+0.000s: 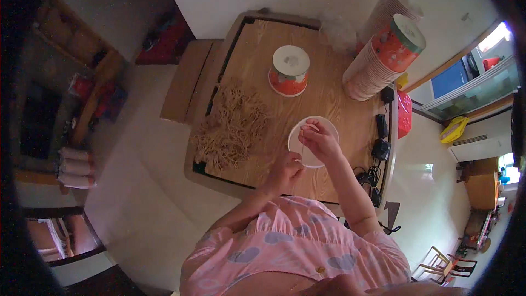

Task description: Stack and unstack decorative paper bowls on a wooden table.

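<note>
Over a white paper bucket [293, 138], whose open mouth faces up, both of my hands are closed in pinches. My right hand [320, 141] is above the bucket's inside, fingertips pressed together. Lower and to the left, my left hand [286, 171] pinches near the bucket's near-left rim. A thin string [303, 150] seems to run between the two pinches; its ends are hidden by my fingers. To the left of the bucket lies a loose heap of tan strings [233, 123].
On the wood-patterned table [282, 35], an upside-down red-and-white bucket [290, 68] stands farther back. Tall stacks of nested buckets [372, 68] rise at the far right beside a crumpled clear plastic bag [337, 30]. Black adapters and cables [378, 148] line the right edge.
</note>
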The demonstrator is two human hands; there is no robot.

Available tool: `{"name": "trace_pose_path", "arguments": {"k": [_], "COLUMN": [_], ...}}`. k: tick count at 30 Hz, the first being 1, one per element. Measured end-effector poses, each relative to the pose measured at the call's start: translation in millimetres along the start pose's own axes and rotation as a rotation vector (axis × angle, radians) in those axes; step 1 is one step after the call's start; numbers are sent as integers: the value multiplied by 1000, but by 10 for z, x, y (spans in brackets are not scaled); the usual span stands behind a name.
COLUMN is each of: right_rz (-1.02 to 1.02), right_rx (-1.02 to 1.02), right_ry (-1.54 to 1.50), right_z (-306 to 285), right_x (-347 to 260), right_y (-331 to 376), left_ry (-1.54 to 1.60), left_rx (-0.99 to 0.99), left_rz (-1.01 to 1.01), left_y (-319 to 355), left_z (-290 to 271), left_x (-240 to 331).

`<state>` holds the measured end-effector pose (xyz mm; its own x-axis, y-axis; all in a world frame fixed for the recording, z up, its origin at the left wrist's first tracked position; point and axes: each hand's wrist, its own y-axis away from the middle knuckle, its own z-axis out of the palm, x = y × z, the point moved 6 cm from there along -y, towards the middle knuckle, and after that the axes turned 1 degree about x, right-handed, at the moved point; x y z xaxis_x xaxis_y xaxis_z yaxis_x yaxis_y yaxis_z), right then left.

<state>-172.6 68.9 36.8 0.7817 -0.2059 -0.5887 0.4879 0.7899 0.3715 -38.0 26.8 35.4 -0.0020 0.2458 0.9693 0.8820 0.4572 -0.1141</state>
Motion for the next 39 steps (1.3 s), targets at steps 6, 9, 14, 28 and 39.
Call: {"name": "trace_pose_path", "arguments": {"k": [6, 9, 14, 28, 39], "right_rz": [-8, 16, -86, -382, -493], "right_rx": [-27, 0, 99, 376, 450], "right_ry": [-23, -38, 9, 651, 1175], "right_z": [107, 79, -200, -644, -615], "right_x": [-36, -1, -268, -768, -419], "right_y": [82, 128, 272, 642, 381], "left_ry": [-131, 178, 177, -377, -443], "left_rx": [-145, -144, 56, 268, 392], "left_rz": [247, 42, 67, -155, 387], "left_y": [99, 101, -305, -976, -735], "left_z": [136, 203, -4, -166, -452], "left_x": [153, -30, -132, -654, 483]}}
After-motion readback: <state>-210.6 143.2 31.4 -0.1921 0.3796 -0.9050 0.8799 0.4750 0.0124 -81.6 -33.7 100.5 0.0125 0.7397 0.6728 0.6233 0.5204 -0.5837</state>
